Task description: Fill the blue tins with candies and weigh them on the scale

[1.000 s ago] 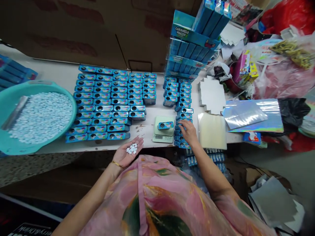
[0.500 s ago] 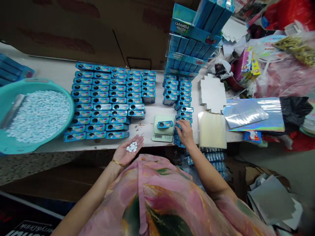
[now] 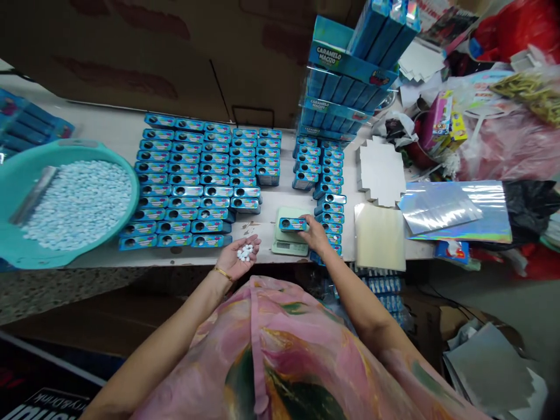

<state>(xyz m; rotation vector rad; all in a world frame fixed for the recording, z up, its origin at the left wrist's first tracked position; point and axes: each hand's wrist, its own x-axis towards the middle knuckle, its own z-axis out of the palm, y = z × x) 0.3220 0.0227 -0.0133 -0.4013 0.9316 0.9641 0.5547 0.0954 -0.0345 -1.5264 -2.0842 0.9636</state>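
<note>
My left hand [image 3: 238,256] is palm up just in front of the table edge, cupping several small white candies [image 3: 245,252]. On the small pale green scale [image 3: 290,248] stands a blue candy box [image 3: 292,224] with a dark round hole in its top. My right hand [image 3: 314,233] has its thumb and fingers at the right end of that box, gripping it. Right behind this hand runs a column of similar blue boxes [image 3: 331,208]. Left of the scale stand close rows of more blue boxes [image 3: 184,201].
A turquoise basin [image 3: 135,192] of white candies with a metal scoop [image 3: 35,195] stands at the left. Display cartons [image 3: 332,58] are stacked at the back. White card cutouts [image 3: 381,169], cream sheets [image 3: 380,236] and shiny film [image 3: 455,210] lie to the right.
My right hand has moved left from the box column to the box on the scale and taken hold of its end. My left hand still cups the candies, slightly nearer the scale.
</note>
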